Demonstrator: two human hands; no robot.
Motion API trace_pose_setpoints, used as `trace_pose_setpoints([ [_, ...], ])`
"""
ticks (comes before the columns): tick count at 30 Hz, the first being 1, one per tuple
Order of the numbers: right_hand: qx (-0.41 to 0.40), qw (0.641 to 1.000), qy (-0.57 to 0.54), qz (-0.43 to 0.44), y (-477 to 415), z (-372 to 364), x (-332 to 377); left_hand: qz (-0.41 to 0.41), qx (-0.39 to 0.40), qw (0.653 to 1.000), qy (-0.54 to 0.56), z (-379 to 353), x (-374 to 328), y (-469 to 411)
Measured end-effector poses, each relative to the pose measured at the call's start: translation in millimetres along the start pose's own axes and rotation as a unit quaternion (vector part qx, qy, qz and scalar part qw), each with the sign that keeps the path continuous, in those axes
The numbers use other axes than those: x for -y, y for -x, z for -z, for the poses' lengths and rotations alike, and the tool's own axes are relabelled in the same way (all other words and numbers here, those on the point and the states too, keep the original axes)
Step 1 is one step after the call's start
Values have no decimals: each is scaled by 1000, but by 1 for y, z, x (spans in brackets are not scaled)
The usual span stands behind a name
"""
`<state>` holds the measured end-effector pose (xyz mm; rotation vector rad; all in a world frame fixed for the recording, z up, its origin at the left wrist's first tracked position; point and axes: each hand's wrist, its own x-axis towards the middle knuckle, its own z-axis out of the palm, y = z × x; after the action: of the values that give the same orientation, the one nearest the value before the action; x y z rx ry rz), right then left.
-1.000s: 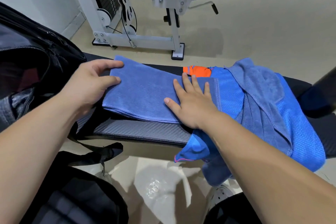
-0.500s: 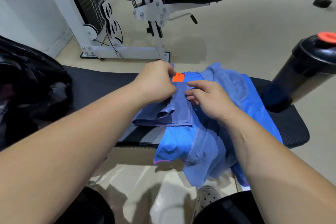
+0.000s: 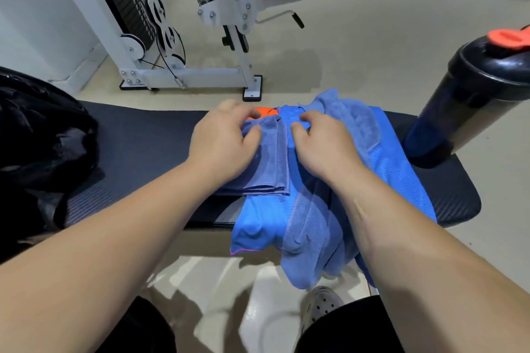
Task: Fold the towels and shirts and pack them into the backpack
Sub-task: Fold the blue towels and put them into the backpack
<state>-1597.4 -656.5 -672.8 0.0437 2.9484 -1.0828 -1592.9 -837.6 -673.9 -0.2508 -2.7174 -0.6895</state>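
The left hand (image 3: 226,140) lies on top of a blue-grey microfibre towel (image 3: 272,172) folded into a narrow layered stack. Its fingers are curled over the stack's far end and its thumb presses the top layer, so it is grasping the towel. The right hand (image 3: 324,149) sits just beside it with its fingers bent at the stack's hemmed right edge. From this angle I cannot tell whether they pinch that edge or only the cloth beneath. The folded stack lies near the middle of a black padded gym bench (image 3: 143,149), its near end close to the front edge and partly over a bright blue mesh sports shirt (image 3: 258,226). The shirt is spread to the right and hangs over the front edge, with an orange patch showing at the far edge. A second, unfolded blue-grey towel (image 3: 352,126) is rumpled on the shirt and also droops over the front edge. A black fabric backpack (image 3: 37,152) sits at the bench's left end. A black plastic shaker bottle (image 3: 473,100) with an orange cap stands upright at the right end. Beyond the far edge stands a white steel weight machine (image 3: 183,71), and below the front edge a grey perforated clog (image 3: 321,304) shows on the floor.
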Motion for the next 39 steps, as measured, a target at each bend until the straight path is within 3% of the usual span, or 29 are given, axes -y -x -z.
trace_pose_setpoints([
  [2,-31,999,6,1,0,1,4,-67,94,990,-81,-10,4,1],
  [5,-27,999,25,6,-1,-3,5,-54,243,959,-132,-39,-3,6],
  [11,34,994,83,62,-5,-16,0,-16,277,951,-140,-60,-7,7],
  [14,41,992,75,97,-6,-19,0,-12,254,967,-21,-50,0,5],
  [16,27,989,76,125,-8,-21,2,-2,186,980,75,-34,11,9],
  [20,51,977,104,177,-12,-31,8,60,63,996,30,-1,44,30],
  [24,68,964,159,203,-31,-39,13,204,104,973,-2,15,55,48],
  [29,52,971,166,164,-52,-45,18,263,140,954,-39,19,48,51],
  [35,96,965,206,127,-59,-34,20,312,106,937,112,23,52,47],
  [39,156,973,145,85,-48,-10,31,330,38,902,274,35,63,38],
])
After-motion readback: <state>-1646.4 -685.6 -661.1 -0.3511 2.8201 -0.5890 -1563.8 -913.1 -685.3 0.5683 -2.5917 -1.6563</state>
